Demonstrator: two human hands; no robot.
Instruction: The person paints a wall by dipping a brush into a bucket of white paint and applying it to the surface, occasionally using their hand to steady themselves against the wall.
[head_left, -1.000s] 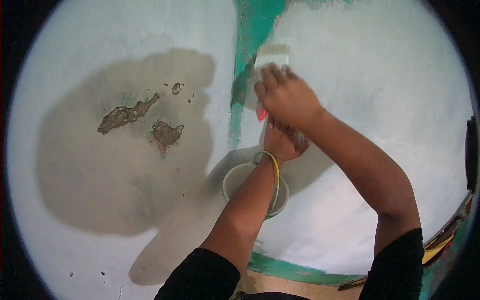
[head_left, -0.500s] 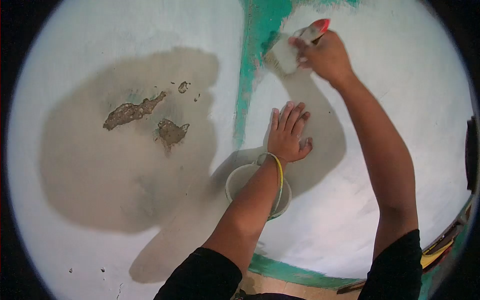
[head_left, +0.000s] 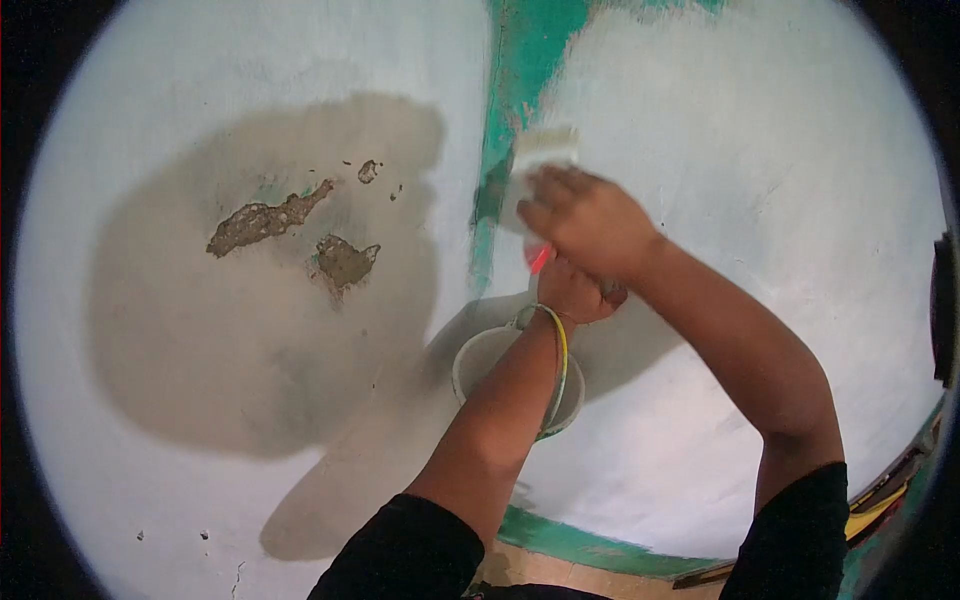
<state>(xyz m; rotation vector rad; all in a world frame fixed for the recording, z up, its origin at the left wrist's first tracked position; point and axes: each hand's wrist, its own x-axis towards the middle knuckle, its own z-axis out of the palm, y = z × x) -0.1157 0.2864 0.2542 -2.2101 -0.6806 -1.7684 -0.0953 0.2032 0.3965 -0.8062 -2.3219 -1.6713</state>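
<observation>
My right hand [head_left: 590,220] is closed around a wide paintbrush [head_left: 545,148], its bristles pointing up beside the green strip and blurred by motion. The red end of its handle shows below my fingers. Under it, my left hand [head_left: 575,290] rests on the wall; most of its fingers are hidden behind my right hand, with the thumb side showing. A small bucket [head_left: 464,376] hangs from my left wrist by its yellowish handle [head_left: 561,350], partly covered by my forearm.
The wall [head_left: 740,130] is whitish, with green paint [head_left: 530,60] left along a corner strip and near the floor. Chipped plaster patches [head_left: 345,262] mark the left side. Tiled floor [head_left: 560,572] shows at the bottom, and a yellow object [head_left: 862,520] lies at lower right.
My right hand has brought the brush down and left along the green strip, and now overlaps my left hand. The left hand and bucket have stayed nearly in place.
</observation>
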